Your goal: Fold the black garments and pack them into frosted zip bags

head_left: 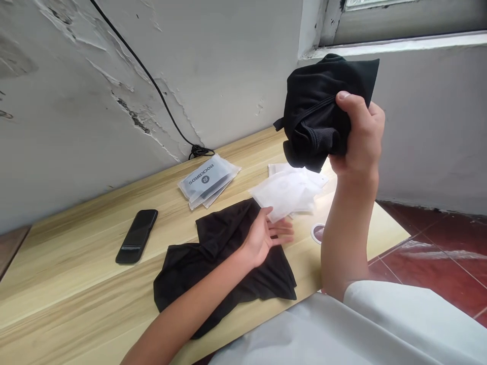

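My right hand (363, 129) is raised above the table's right side, its fingers closed round a bunched black cloth garment (312, 109). The thumb presses on the garment's near face. Lower down, my left hand (264, 235) is open with its fingers spread, and nothing shows in its grasp. It is over a second black garment (228, 274), which lies spread and partly folded on the table. The left thumb overlaps the edge of some translucent white bags (285, 190), but I cannot tell whether it touches them. My left forearm hides part of the lying garment.
Packed ROCKBROS bags (209, 177) lie toward the wall on the wooden table (87, 284). A black phone (137, 236) is at the left. Beside my right forearm sits a round roll (318, 233), partly hidden. A black cable (152, 76) hangs down the peeling wall.
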The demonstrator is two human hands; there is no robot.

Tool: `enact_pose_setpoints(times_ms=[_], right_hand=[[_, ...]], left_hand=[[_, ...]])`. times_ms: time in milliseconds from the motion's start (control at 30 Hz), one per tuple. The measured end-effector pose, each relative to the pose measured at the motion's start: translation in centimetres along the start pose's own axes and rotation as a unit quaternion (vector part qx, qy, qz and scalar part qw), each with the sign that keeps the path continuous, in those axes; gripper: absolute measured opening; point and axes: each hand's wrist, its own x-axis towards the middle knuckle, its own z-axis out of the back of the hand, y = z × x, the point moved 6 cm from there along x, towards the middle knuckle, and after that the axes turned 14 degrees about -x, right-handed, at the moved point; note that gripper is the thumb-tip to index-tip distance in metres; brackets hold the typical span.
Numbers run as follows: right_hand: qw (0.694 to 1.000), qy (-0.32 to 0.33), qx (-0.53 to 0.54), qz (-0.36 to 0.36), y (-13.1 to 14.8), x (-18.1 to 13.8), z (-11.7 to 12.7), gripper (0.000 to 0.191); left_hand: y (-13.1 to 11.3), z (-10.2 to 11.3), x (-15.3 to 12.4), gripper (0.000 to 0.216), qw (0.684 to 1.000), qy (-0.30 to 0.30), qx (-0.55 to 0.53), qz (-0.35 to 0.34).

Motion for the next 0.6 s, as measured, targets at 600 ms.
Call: enact_pose_setpoints(times_ms=[600], right_hand=[[0.971, 0.232, -0.055, -0.003, -0.5, -0.3, -6.9, 0.013]], left_hand=[[-7.0, 7.1, -9.7, 0.051, 0.787, -0.082, 0.535, -0.296]])
